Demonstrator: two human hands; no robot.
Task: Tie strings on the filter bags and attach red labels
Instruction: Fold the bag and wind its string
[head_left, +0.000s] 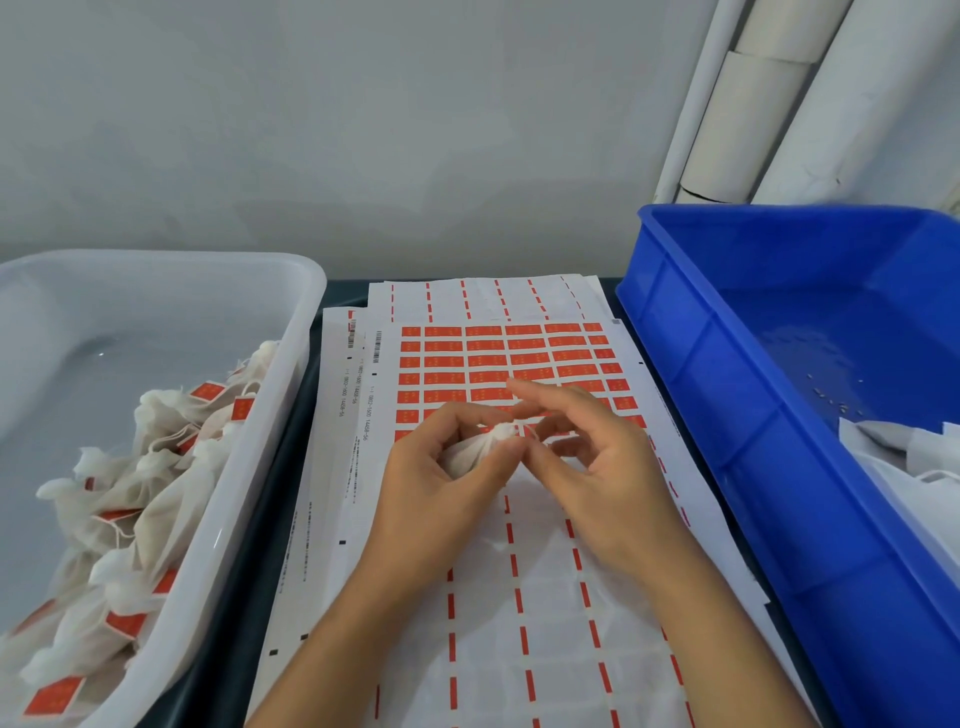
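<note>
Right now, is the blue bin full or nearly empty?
Nearly empty: the blue bin's floor is mostly bare, with only a few white bags at its near right corner.

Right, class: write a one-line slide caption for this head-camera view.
Both hands tie a filter bag above the red label sheet.

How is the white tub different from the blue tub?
The white tub is see-through; the blue tub is solid blue. The white tub holds a pile of tied bags with red labels on them; the blue tub shows white bags with no labels visible and a mostly bare floor. Both are open plastic tubs beside the label sheets.
</note>
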